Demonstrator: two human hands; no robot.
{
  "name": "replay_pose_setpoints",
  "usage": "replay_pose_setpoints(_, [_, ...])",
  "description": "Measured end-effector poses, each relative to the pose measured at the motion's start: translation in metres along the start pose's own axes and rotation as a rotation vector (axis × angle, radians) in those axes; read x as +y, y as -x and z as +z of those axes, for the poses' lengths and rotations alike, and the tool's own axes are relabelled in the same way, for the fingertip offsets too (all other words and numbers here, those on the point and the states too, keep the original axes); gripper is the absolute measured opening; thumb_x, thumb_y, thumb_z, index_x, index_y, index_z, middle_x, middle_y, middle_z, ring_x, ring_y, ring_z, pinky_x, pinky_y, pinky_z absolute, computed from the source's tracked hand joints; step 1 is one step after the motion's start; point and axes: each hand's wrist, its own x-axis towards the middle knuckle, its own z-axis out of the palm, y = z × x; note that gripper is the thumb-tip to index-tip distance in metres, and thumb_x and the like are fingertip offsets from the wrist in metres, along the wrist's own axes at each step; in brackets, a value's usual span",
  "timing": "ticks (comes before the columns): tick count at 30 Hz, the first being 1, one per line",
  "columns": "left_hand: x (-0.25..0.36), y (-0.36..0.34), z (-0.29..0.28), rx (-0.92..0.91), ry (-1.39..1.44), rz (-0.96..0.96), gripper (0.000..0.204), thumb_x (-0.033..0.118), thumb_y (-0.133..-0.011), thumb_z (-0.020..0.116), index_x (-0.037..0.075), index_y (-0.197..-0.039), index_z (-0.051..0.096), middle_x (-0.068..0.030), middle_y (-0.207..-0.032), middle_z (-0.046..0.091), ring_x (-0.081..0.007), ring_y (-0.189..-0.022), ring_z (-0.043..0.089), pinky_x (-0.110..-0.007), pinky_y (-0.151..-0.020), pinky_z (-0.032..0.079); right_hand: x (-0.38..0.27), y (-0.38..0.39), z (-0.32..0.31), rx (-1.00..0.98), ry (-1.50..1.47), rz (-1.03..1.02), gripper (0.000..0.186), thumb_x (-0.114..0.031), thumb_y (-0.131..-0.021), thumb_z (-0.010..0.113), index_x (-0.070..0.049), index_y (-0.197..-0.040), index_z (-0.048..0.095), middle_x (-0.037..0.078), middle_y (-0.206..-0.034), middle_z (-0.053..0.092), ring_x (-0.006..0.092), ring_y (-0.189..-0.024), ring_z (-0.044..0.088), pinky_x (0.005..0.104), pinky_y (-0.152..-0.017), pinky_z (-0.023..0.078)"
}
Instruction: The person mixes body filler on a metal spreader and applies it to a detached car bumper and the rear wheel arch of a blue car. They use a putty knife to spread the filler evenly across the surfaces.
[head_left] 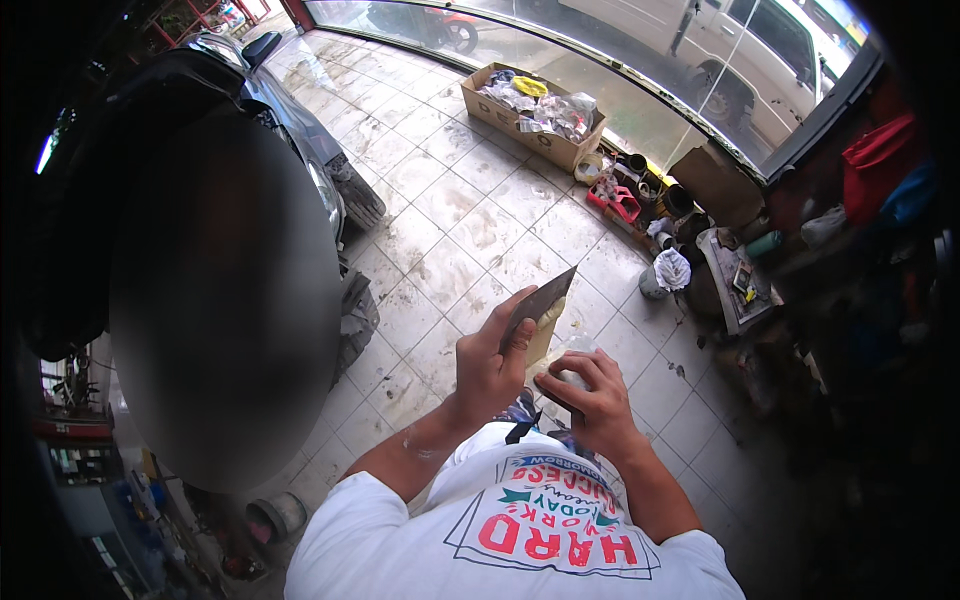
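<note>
My left hand (492,355) is closed around a dark flat scraper blade (543,300), held tilted up in front of my chest. Cream-coloured putty (545,332) coats the side of the blade that faces right. Close beside it, my right hand (594,392) has its fingers curled over a greyish rounded thing (571,378), mostly hidden by the fingers, so its kind does not show. A pale, see-through piece (578,345) shows just beyond those fingers. The two hands are near each other but apart.
A car (300,130) stands at the left, partly behind a dark blurred patch. Ahead, a cardboard box (540,140) full of rubbish sits by the glass front. Cans, a red carrier (615,200) and a lined bucket (665,275) line the right. Another bucket (277,518) stands lower left.
</note>
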Motion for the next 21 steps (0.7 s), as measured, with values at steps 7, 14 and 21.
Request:
replay_pose_setpoints(7, [-0.011,-0.112,0.075,-0.174,0.039,0.023,0.038,0.011,-0.108,0.062,0.006,-0.145,0.061,-0.0202,-0.098,0.078,-0.0216,-0.081,0.079,-0.031,-0.067,0.058,0.102,-0.082,-0.1,0.12,0.119,0.078,0.057,0.001,-0.073,0.078,-0.025,-0.123,0.078,0.003,-0.122,0.067,0.0307,-0.123,0.063,0.0669,-0.108,0.043])
replay_pose_setpoints(14, [-0.021,-0.213,0.139,0.261,-0.101,0.031,0.035,0.011,-0.109,0.059,-0.002,-0.142,0.059,-0.016,-0.104,0.077,-0.0159,-0.088,0.074,-0.028,-0.074,0.057,0.203,-0.155,-0.117,-0.11,-0.129,-0.136,0.055,-0.001,-0.077,0.076,-0.028,-0.125,0.077,0.001,-0.12,0.066,0.0282,-0.124,0.062,0.0678,-0.109,0.042])
replay_pose_setpoints(21, [-0.035,-0.283,0.185,0.648,0.861,-0.725,0.032,0.011,-0.108,0.057,0.005,-0.14,0.055,-0.0123,-0.128,0.067,-0.0246,-0.112,0.071,-0.038,-0.091,0.063,0.283,-0.251,-0.16,0.012,-0.542,-0.437,0.076,0.013,-0.066,0.078,-0.019,-0.134,0.063,0.017,-0.137,0.053,0.0448,-0.134,0.055,0.0608,-0.114,0.044])
